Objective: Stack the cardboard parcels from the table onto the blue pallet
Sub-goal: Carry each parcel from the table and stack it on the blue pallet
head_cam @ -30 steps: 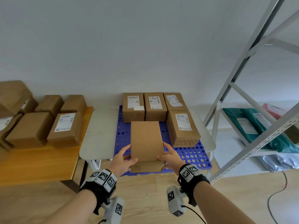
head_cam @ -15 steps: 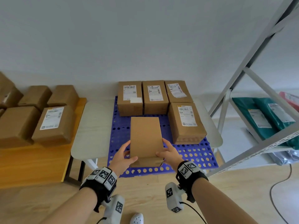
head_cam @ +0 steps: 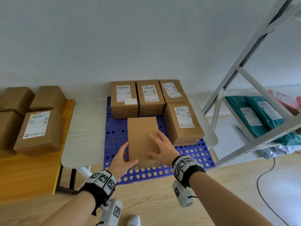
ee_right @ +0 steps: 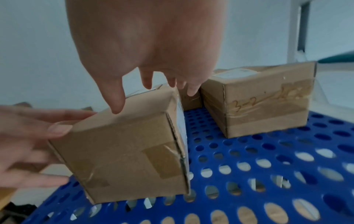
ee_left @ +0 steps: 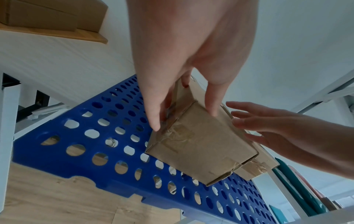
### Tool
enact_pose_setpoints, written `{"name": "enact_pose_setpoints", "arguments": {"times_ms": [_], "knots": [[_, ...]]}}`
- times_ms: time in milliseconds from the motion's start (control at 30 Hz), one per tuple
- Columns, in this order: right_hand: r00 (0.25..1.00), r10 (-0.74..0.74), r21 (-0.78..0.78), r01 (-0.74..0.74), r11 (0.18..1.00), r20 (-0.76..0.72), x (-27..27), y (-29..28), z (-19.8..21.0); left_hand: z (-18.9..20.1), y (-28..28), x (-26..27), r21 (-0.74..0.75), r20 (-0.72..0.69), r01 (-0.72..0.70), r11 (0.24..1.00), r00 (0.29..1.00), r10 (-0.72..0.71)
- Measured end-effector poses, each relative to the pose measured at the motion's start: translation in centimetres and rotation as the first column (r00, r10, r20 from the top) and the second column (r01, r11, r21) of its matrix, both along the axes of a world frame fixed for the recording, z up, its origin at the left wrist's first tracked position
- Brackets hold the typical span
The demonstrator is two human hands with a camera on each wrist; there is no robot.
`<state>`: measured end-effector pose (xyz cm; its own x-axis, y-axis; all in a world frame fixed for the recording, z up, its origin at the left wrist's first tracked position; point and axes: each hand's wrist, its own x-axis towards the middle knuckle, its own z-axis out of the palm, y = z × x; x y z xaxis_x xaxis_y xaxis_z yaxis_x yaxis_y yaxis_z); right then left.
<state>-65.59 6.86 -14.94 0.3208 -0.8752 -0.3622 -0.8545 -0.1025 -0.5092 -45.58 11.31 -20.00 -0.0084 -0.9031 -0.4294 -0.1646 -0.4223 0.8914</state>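
A plain cardboard parcel (head_cam: 141, 137) sits lengthwise in the middle of the blue perforated pallet (head_cam: 114, 128), slightly tilted in the wrist views (ee_left: 201, 144) (ee_right: 124, 151). My left hand (head_cam: 123, 159) grips its near left corner, thumb on top and fingers down the side (ee_left: 184, 115). My right hand (head_cam: 162, 149) lies flat on the parcel's top right, fingers straight and spread (ee_right: 149, 94). Three labelled parcels (head_cam: 149, 97) line the pallet's back edge. One more parcel (head_cam: 182, 123) stands just to the right.
Several parcels (head_cam: 39, 129) remain on the wooden table (head_cam: 24, 173) at the left. The pallet rests on a low white table (head_cam: 81, 131). A grey metal shelf (head_cam: 244, 79) with teal bags (head_cam: 260, 115) stands at the right, a cable (head_cam: 263, 185) on the floor.
The parcel has come lower and further in over the pallet. My right hand has shifted from the parcel's right side onto its top. The left hand keeps its hold.
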Motion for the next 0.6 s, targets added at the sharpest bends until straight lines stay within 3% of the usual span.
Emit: {"name": "enact_pose_setpoints", "arguments": {"times_ms": [133, 433, 600], "knots": [[0.985, 0.076, -0.021, -0.08, 0.997, -0.154, -0.3, -0.6, 0.0, -0.1, -0.3, -0.1, 0.005, -0.008, 0.003, 1.0, 1.0, -0.003], [0.958, 0.096, -0.035, -0.109, 0.993, -0.272, -1.4, -3.3, -0.1, -0.2, -2.4, -1.7, -0.013, -0.032, -0.026, 1.0, 0.999, 0.026], [0.952, 0.029, -0.063, -0.051, 0.997, -0.306, -2.4, -5.0, 0.0, 0.0, -4.2, -3.0, -0.009, -0.035, -0.045, 0.999, 0.998, 0.044]]}}
